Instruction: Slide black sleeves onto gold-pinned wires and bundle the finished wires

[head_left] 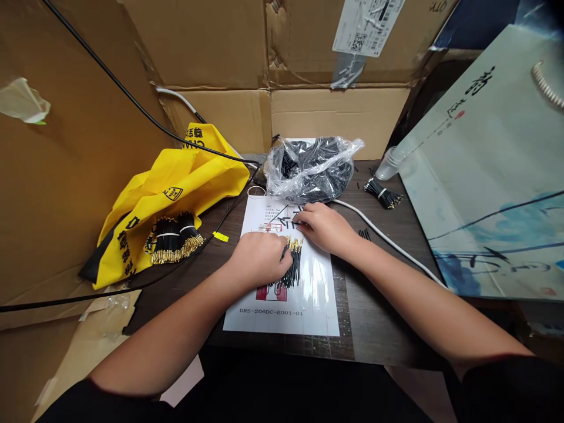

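Observation:
My left hand (259, 258) is closed around a small bunch of short black wires with gold tips (293, 261), held down on a laminated white sheet (308, 302). My right hand (324, 226) rests just beyond it, fingers pinched on a loose black wire (287, 222) lying on the sheet. A clear plastic bag full of black wires (311, 167) sits right behind both hands.
Tied wire bundles (174, 241) lie on a yellow bag (176, 194) at left; another bundle (382, 194) lies at right. A white cable (388, 241) and a black cable (132, 100) cross the dark table (379, 311). Cardboard boxes (247, 59) wall the back and left; a paper gift bag (489, 176) stands right.

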`<action>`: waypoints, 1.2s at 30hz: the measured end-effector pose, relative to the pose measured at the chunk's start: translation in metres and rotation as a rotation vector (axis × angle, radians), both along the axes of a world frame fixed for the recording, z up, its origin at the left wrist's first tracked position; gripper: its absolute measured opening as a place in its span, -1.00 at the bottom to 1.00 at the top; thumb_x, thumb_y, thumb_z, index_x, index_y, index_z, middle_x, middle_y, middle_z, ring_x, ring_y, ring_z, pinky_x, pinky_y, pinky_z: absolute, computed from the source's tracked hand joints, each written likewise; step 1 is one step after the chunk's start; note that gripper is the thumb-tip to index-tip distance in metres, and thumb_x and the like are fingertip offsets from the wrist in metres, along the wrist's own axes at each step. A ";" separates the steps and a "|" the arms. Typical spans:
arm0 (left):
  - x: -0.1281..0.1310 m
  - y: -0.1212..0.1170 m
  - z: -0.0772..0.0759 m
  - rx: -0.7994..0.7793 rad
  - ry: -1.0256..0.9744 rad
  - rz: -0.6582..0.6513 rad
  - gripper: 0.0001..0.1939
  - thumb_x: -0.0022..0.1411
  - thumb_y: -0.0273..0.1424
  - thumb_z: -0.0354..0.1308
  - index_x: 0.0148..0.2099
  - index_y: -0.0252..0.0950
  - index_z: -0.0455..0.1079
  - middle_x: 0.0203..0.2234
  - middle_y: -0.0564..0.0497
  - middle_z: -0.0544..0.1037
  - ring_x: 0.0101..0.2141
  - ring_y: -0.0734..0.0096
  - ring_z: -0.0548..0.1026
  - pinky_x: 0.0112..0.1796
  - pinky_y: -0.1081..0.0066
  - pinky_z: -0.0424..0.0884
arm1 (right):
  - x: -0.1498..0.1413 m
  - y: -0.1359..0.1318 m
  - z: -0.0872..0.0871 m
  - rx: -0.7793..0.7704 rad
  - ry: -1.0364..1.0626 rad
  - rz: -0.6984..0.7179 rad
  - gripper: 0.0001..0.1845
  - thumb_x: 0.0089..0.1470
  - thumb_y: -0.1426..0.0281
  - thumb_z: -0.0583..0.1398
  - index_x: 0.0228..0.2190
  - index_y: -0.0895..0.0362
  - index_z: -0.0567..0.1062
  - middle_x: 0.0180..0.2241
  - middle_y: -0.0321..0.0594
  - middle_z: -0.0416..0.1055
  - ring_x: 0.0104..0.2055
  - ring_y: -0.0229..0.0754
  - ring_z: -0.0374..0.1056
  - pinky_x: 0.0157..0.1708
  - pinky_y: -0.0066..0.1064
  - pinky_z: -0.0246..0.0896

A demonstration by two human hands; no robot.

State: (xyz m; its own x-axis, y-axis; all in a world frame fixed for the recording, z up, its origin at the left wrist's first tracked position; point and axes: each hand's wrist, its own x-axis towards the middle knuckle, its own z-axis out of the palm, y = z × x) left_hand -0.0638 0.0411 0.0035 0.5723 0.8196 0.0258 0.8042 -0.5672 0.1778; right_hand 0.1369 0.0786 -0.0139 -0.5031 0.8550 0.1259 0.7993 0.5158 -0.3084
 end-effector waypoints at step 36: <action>0.002 0.001 0.004 0.351 -0.307 -0.277 -0.76 0.38 -0.32 0.03 -0.18 -0.24 0.52 -0.49 0.05 0.40 -0.46 0.42 0.37 -0.40 0.39 0.30 | 0.009 -0.072 -0.010 0.120 0.820 -0.050 -0.81 0.15 0.55 0.25 -0.21 0.08 0.57 -0.30 -0.25 0.55 -0.26 -0.22 0.42 -0.20 -0.30 0.31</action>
